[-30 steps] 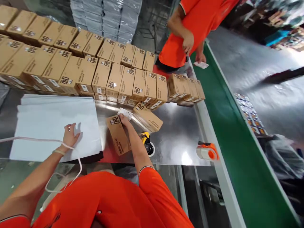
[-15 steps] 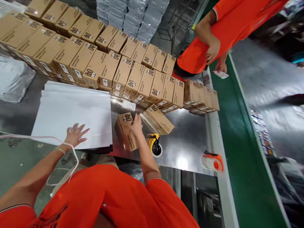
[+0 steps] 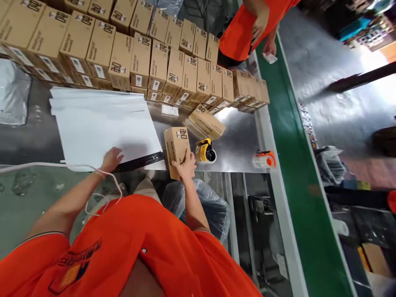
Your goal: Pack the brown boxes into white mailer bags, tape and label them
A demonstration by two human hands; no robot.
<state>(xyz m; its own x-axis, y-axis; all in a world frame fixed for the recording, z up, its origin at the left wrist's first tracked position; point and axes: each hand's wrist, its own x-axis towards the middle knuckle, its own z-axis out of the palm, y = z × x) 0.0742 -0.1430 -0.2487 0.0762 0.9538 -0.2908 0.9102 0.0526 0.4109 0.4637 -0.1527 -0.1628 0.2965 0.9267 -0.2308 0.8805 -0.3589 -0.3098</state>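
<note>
My right hand [image 3: 185, 166] grips the lower right side of a brown carton [image 3: 177, 145], which stands at the front edge of the metal table beside the white bags. On the near edge of the stack of white mailing bags [image 3: 105, 123] rests my left hand [image 3: 111, 159], its fingers bent near the black strip; whether they pinch the bag is hard to see. Another carton [image 3: 206, 122] lies tilted behind the held one. A yellow tape dispenser [image 3: 205, 151] is just right of my right hand. A small white label [image 3: 170, 110] lies behind.
Rows of stacked cartons [image 3: 140, 62] line the back. An orange tape dispenser [image 3: 265, 159] sits at the table's right end, beside a green conveyor belt [image 3: 297, 165]. Across it, a person's hand [image 3: 269, 46] holds a paper. A pale cable [image 3: 62, 164] crosses at left.
The held carton has moved right and toward the table's front edge, turned more upright. My left hand has shifted right to the bags' near edge, and its spread fingers have bent. The view has shifted.
</note>
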